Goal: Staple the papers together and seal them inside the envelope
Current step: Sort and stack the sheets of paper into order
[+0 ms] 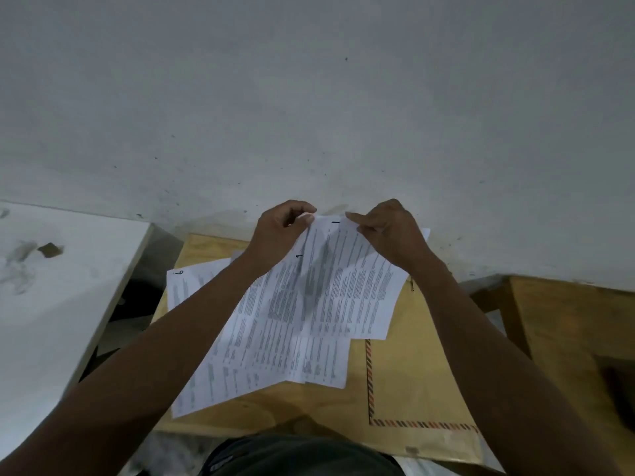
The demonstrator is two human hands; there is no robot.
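Printed papers (309,310), fanned and lifted above the brown envelope (419,379) on the wooden table (202,249). Left hand (278,235) pinches their top edge; right hand (388,231) pinches the same edge alongside, fingers curled.

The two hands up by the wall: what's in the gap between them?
In the head view, the top edge of the printed papers spans the gap; the left hand and right hand each pinch it.

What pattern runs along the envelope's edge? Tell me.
Diagonal red and dark stripes border the tan envelope, seen best in the head view.
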